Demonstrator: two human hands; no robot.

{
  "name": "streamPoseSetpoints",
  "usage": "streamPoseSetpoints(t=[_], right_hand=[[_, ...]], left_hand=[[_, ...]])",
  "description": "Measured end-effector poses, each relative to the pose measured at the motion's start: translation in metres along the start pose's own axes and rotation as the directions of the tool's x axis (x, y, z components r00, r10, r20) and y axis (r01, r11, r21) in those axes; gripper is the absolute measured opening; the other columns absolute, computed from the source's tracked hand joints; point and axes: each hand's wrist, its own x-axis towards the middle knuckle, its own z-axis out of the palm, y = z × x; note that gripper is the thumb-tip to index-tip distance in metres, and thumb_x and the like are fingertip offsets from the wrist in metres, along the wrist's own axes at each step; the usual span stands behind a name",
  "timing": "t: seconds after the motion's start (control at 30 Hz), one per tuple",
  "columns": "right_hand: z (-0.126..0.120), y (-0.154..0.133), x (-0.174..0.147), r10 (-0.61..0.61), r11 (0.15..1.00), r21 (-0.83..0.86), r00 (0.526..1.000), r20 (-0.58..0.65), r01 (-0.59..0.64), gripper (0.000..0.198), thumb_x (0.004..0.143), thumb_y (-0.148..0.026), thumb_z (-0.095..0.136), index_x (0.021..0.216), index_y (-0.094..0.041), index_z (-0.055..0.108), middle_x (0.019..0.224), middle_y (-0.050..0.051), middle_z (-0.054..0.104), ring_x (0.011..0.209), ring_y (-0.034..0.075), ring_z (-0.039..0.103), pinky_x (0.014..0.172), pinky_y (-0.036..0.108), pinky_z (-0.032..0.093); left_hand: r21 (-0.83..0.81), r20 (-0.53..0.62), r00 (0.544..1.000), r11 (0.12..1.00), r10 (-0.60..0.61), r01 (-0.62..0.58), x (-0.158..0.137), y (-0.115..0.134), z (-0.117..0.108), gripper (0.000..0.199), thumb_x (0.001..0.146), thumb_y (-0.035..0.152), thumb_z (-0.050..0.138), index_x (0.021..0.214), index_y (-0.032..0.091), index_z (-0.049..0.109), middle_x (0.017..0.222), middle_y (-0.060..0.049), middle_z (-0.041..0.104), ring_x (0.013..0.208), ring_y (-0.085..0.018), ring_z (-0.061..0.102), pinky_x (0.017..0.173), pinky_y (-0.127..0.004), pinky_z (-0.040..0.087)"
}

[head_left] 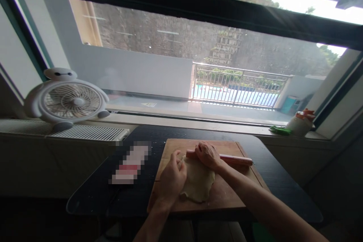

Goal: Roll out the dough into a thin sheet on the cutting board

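A flattened sheet of pale dough (198, 181) with an uneven edge lies on a wooden board (227, 198). My right hand (208, 155) is closed over the left part of a rolling pin (236, 159), which rests across the far end of the dough and reaches out to the right over the board. At the dough's upper left edge, my left hand (172, 176) has its fingers bent and its thumb against the dough. The fingertips of that hand are partly hidden, and its grip looks like a pinch on the edge.
The board sits on a dark table (93, 193) with rounded corners. A blurred-out flat item (132, 164) lies left of the board. A white fan (75, 100) stands on the radiator (93, 133) at left. On the right windowsill are a white container (300, 124) and something green (280, 131).
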Motion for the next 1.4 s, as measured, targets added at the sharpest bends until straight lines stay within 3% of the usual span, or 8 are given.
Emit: streamPoseSetpoints(t=[0.13, 0.33, 0.47, 0.6, 0.83, 1.1, 1.27, 1.4], right_hand=[[-0.004, -0.004, 0.014, -0.068, 0.997, -0.024, 0.997, 0.029, 0.068, 0.031, 0.092, -0.030, 0.034, 0.079, -0.020, 0.059, 0.082, 0.003, 0.065, 0.077, 0.013, 0.057, 0.073, 0.023, 0.035], [-0.002, -0.027, 0.023, -0.008, 0.999, -0.032, 0.982, 0.188, 0.014, 0.040, 0.093, -0.036, 0.029, 0.077, -0.020, 0.062, 0.080, 0.005, 0.066, 0.071, 0.015, 0.059, 0.063, 0.025, 0.037], [0.001, -0.033, 0.015, -0.108, 0.991, -0.068, 0.985, 0.133, 0.118, 0.039, 0.093, -0.032, 0.028, 0.082, -0.020, 0.063, 0.080, 0.006, 0.066, 0.073, 0.016, 0.060, 0.066, 0.025, 0.038], [0.003, -0.031, 0.021, -0.193, 0.969, -0.125, 0.968, 0.158, 0.213, 0.036, 0.092, -0.032, 0.030, 0.086, -0.019, 0.063, 0.078, 0.007, 0.066, 0.071, 0.017, 0.060, 0.067, 0.026, 0.040], [0.004, -0.036, 0.044, -0.042, 0.981, -0.183, 0.996, 0.079, 0.056, 0.050, 0.094, -0.036, 0.022, 0.080, -0.018, 0.067, 0.082, 0.011, 0.068, 0.076, 0.018, 0.062, 0.071, 0.028, 0.041], [0.002, -0.035, 0.017, -0.225, 0.969, -0.101, 0.974, 0.020, 0.225, 0.047, 0.094, -0.037, 0.024, 0.078, -0.021, 0.065, 0.078, 0.004, 0.068, 0.070, 0.013, 0.059, 0.067, 0.023, 0.038], [0.011, -0.036, 0.038, -0.088, 0.985, -0.148, 0.995, 0.036, 0.093, 0.053, 0.095, -0.039, 0.020, 0.078, -0.020, 0.066, 0.081, 0.008, 0.068, 0.072, 0.016, 0.060, 0.068, 0.025, 0.039], [0.009, -0.035, 0.051, -0.009, 0.992, -0.122, 0.990, 0.138, 0.026, 0.052, 0.095, -0.037, 0.018, 0.085, -0.018, 0.066, 0.087, 0.011, 0.067, 0.080, 0.018, 0.059, 0.074, 0.029, 0.038]], left_hand=[[0.023, -0.009, 1.000, 0.999, 0.029, -0.029, 0.000, 0.002, 0.001, 0.042, 0.078, 0.018, 0.053, 0.118, 0.025, 0.046, 0.088, -0.001, 0.065, 0.075, -0.015, 0.062, 0.063, -0.023, 0.042], [0.012, 0.059, 0.997, 0.999, 0.050, -0.051, -0.006, -0.001, -0.018, 0.043, 0.078, 0.018, 0.049, 0.121, 0.021, 0.045, 0.085, -0.003, 0.064, 0.077, -0.017, 0.061, 0.070, -0.027, 0.046], [-0.046, 0.059, 0.996, 0.997, 0.060, -0.057, -0.017, -0.009, -0.029, 0.043, 0.078, 0.021, 0.050, 0.121, 0.019, 0.045, 0.087, -0.004, 0.063, 0.081, -0.018, 0.061, 0.076, -0.031, 0.048], [-0.043, 0.047, 0.997, 0.997, 0.061, -0.059, -0.020, -0.011, -0.030, 0.044, 0.077, 0.021, 0.051, 0.121, 0.019, 0.046, 0.085, -0.004, 0.064, 0.082, -0.018, 0.062, 0.078, -0.031, 0.048], [-0.055, 0.057, 0.997, 0.997, 0.054, -0.051, -0.018, -0.010, -0.030, 0.045, 0.077, 0.021, 0.050, 0.122, 0.020, 0.044, 0.083, -0.003, 0.064, 0.079, -0.018, 0.063, 0.076, -0.031, 0.048], [-0.077, 0.034, 0.997, 0.995, 0.070, -0.068, -0.019, -0.010, -0.030, 0.045, 0.076, 0.016, 0.049, 0.121, 0.020, 0.046, 0.087, -0.003, 0.064, 0.082, -0.017, 0.061, 0.079, -0.030, 0.048], [-0.069, 0.058, 0.997, 0.997, 0.046, -0.041, -0.019, -0.011, -0.030, 0.046, 0.077, 0.020, 0.050, 0.123, 0.021, 0.044, 0.083, -0.003, 0.064, 0.080, -0.017, 0.061, 0.077, -0.030, 0.047], [-0.071, 0.077, 0.996, 0.997, 0.039, -0.034, -0.019, -0.010, -0.031, 0.048, 0.077, 0.018, 0.050, 0.124, 0.020, 0.043, 0.077, -0.001, 0.063, 0.076, -0.016, 0.061, 0.075, -0.029, 0.047]])
